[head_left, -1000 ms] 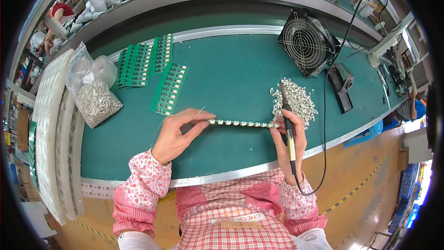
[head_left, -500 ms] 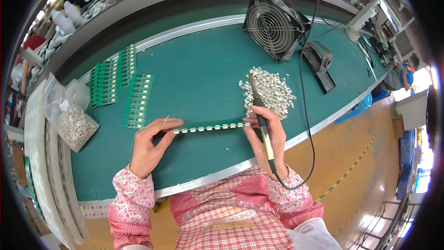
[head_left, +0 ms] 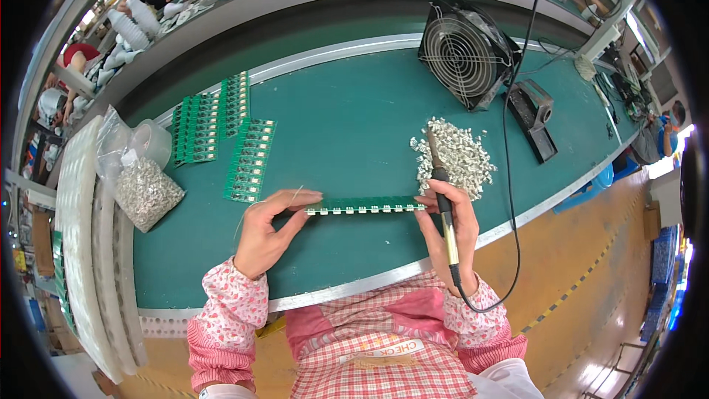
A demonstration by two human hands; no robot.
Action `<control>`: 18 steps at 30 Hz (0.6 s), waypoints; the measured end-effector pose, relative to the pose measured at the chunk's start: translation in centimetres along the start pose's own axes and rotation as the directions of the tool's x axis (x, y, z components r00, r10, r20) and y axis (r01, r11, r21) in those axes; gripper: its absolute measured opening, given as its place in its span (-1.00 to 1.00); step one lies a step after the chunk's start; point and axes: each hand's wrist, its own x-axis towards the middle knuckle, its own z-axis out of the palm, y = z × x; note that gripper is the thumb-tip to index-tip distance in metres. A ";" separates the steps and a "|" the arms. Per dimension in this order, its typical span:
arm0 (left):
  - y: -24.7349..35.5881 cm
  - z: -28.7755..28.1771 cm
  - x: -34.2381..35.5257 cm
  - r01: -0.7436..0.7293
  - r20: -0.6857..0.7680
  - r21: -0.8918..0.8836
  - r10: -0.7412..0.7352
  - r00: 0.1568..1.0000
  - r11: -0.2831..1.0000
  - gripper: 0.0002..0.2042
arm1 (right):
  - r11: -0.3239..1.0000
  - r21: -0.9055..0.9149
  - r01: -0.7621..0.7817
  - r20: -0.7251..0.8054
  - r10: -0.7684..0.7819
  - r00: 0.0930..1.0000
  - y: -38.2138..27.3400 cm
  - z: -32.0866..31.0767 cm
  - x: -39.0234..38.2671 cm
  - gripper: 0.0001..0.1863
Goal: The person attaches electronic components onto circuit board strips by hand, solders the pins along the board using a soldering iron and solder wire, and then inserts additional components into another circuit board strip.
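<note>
Green circuit-board panel (head_left: 365,206), narrow and rectangular, tilted nearly edge-on, one long edge set with a row of small whitish parts; located over the smooth green worktop (head_left: 340,133), near its front rim. Left hand (head_left: 267,235): thumb and fingers pinched on the panel's left end, a thin curved wire beside them. Right hand (head_left: 456,227): fingertips closed on the right end, a slender soldering iron (head_left: 445,210), dark-gripped with a brass-toned section, lodged in the same hand. Beyond: loose heap of small whitish pieces (head_left: 467,162); clear plastic bag (head_left: 150,193), filled; square black fan (head_left: 467,53), round wire grille.
</note>
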 end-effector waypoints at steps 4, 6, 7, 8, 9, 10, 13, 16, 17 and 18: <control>-0.3 0.0 -0.1 -0.069 -0.038 0.047 0.071 0.997 0.996 -0.78 | 1.000 -0.003 0.003 0.015 -0.003 1.000 0.0 0.0 -0.1 -0.53; -0.3 0.1 -0.1 -0.069 -0.035 0.052 0.071 0.997 0.996 -0.79 | 1.000 -0.001 0.007 0.013 -0.007 1.000 -0.1 0.0 -0.1 -0.53; -0.2 0.1 -0.1 -0.071 -0.033 0.049 0.073 0.997 0.996 -0.79 | 1.000 0.000 0.008 0.011 -0.008 1.000 -0.1 0.0 -0.1 -0.53; -0.1 0.0 -0.2 -0.051 -0.019 0.038 0.052 0.998 0.998 -0.77 | 1.000 -0.004 0.008 0.009 -0.008 1.000 0.0 0.1 -0.1 -0.53; 0.0 0.0 -0.2 -0.034 -0.003 0.027 0.034 0.999 0.999 -0.76 | 1.000 0.000 0.012 0.007 -0.012 1.000 -0.1 0.1 -0.1 -0.53; 0.0 0.0 -0.2 -0.039 0.001 0.023 0.039 0.999 0.999 -0.76 | 1.000 0.004 0.016 0.006 -0.016 1.000 -0.1 0.2 0.0 -0.53; -0.1 -0.1 -0.2 -0.054 -0.005 0.049 0.054 0.999 0.997 -0.76 | 1.000 0.007 0.012 0.013 -0.012 1.000 -0.1 0.2 0.0 -0.53; -0.1 0.0 -0.2 -0.064 -0.007 0.063 0.065 0.998 0.996 -0.76 | 1.000 -0.017 0.025 0.011 -0.025 1.000 -0.2 0.1 0.0 -0.53; -0.1 0.0 -0.2 -0.050 -0.010 0.051 0.050 0.999 0.997 -0.76 | 0.999 -0.023 0.026 0.011 -0.026 1.000 -0.2 0.0 0.0 -0.53; 0.0 0.0 -0.3 -0.035 -0.014 0.040 0.035 0.999 0.999 -0.76 | 0.999 -0.023 0.028 0.010 -0.028 1.000 -0.3 0.0 0.0 -0.53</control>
